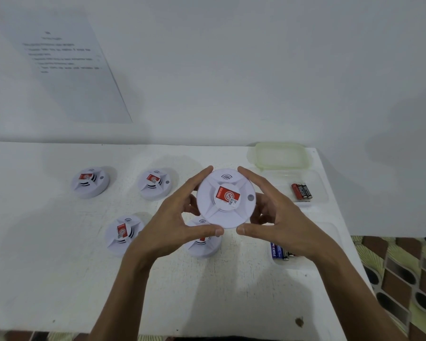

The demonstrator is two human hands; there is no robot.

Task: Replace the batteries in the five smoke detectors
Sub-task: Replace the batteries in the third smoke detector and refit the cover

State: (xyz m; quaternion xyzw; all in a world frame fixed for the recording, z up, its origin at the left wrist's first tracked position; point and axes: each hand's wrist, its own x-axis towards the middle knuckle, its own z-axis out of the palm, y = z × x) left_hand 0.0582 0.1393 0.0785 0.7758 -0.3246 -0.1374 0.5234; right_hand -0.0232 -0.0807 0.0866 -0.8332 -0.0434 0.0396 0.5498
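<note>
I hold a round white smoke detector with a red label above the table, face towards me. My left hand grips its left rim and my right hand grips its right rim. Several more detectors lie on the white table: one at the back left, one beside it, one at the front left, and one partly hidden under my hands. Red and black batteries lie in a clear tray. Blue batteries sit half hidden behind my right wrist.
A pale green container lid rests at the table's back right corner. A printed sheet hangs on the wall at the left. The table's right edge drops to a patterned tile floor.
</note>
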